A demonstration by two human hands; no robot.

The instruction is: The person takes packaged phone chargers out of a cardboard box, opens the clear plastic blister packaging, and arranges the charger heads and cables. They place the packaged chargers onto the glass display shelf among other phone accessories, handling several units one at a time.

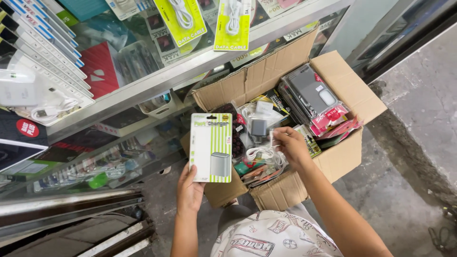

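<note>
My left hand holds up a flat charger package, white with green stripes and a grey charger block pictured at its lower right. My right hand reaches into an open cardboard box and grips a clear blister pack holding a grey charger and a coiled white cable. The box sits on my lap and is packed with phone accessories, among them a stack of grey phone cases at its far right.
A glass display counter runs along the left, with yellow cable packs and white boxes lying on top and goods on shelves below. Concrete floor lies to the right of the box.
</note>
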